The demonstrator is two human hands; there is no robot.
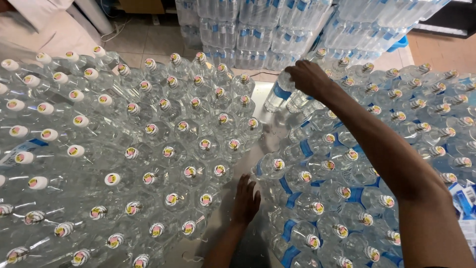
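I am looking straight down from a head camera at a metal table (265,97) crowded with clear plastic water bottles, all upright and filled. My right hand (308,77) reaches far forward and closes over the cap of one bottle (279,94) at the far edge of the bare strip of table; its fingers curl around the cap and neck, so it looks like a grip from above. That bottle stands apart from the others, just beside the right-hand group, and wears a blue label band.

My left hand (246,201) rests low in the narrow gap between the two groups, fingers together and pointing forward, pressed against a white cap or bottle side; I cannot tell whether it grips anything.

I judge a full bottle to be moderately heavy for its size, with thin walls that give under a squeeze and a smooth, possibly slippery skin. The stiff cap and neck ring look like the surest hold.

The left group of bottles (148,149) has no label bands, only round white caps with pink and yellow seals. The right group of bottles (347,173) carries blue wrap labels around the middle. Beyond the table, shrink-wrapped packs of bottles (258,30) with blue labels are stacked on a tiled floor (134,42). Loose blue and white labels (463,201) lie at the right edge.
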